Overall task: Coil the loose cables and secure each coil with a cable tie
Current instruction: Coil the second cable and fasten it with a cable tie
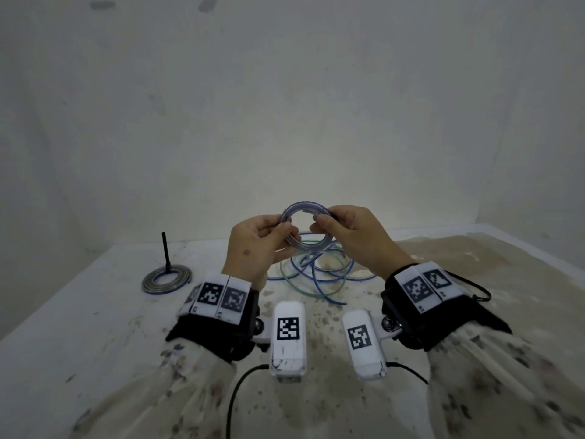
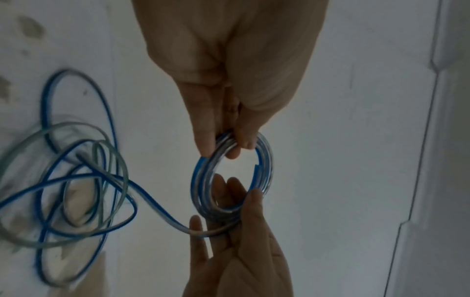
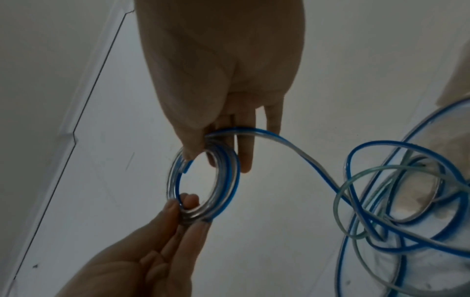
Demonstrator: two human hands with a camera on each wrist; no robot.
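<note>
Holding a partly wound coil [image 1: 305,228] above the tabletop [image 1: 95,312] middle, left hand [image 1: 256,245] and right hand [image 1: 354,239] each pinched it. Loose cable [image 1: 316,270] remained below; one finished coil [image 1: 166,278] lay left.

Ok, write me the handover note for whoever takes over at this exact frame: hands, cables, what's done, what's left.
Left hand: pinches the near-left side of the blue-striped coil, held above the table.
Right hand: grips the coil's opposite side.
A tail runs from the coil down to the loose cable tangle on the table.
Done: one finished coil lies far left with a black cable tie standing up from it.
Left: wind in the rest of this cable, tie the coil, then handle what remains in the tangle. A black tie-like strip lies by the right wrist.
</note>
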